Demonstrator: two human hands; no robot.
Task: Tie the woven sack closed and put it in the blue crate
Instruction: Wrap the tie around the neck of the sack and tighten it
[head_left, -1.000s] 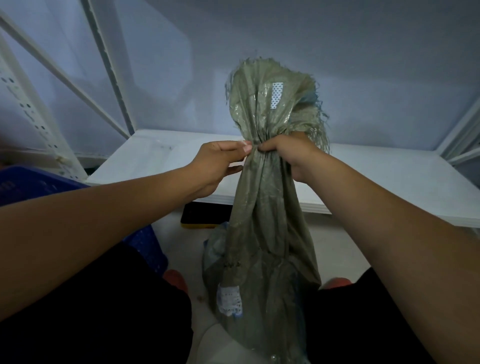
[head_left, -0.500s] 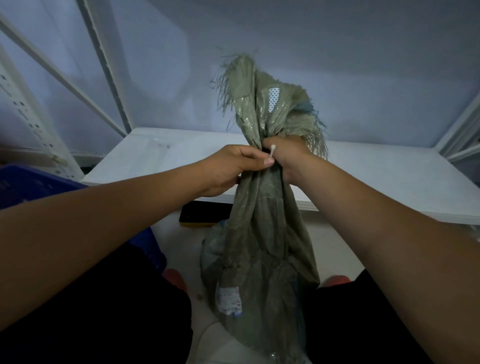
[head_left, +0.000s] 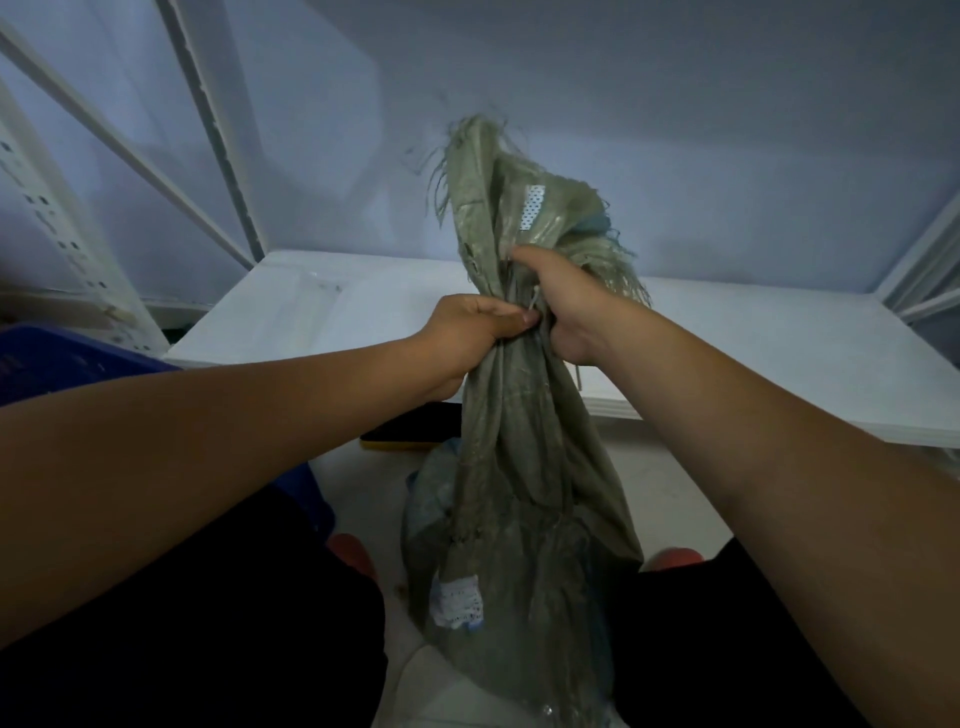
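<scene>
The woven sack (head_left: 519, 519), grey-green and limp, hangs upright in the centre of the frame, held up by its gathered neck. Its lower end reaches down between the person's dark-clad legs (head_left: 208, 623) near the bottom edge. Above the neck the frayed mouth fans up and to the right, with a small white perforated patch (head_left: 532, 208) on it. A white label (head_left: 457, 597) sits low on the sack's body.

The left hand (head_left: 472, 332) comes in from the left. Its fingers are curled and pressed together, and the thumb and forefinger pinch the bunched cloth at the neck. The right hand (head_left: 566, 306) closes round the same neck from the right, just above and touching the left, fingers wrapped in a fist round the fabric. A thin pale strip (head_left: 533, 304) shows between the two hands. What it is I cannot tell.

The blue crate (head_left: 52, 358) lies at the left edge of the frame, partly hidden behind the left forearm and well apart from the sack. Behind the hands a white shelf (head_left: 337, 306) runs across the middle of the frame. White rack posts (head_left: 47, 208) rise at upper left. A dark flat object with a yellow edge (head_left: 410, 431) lies on the floor (head_left: 363, 483) under the shelf's front edge.
</scene>
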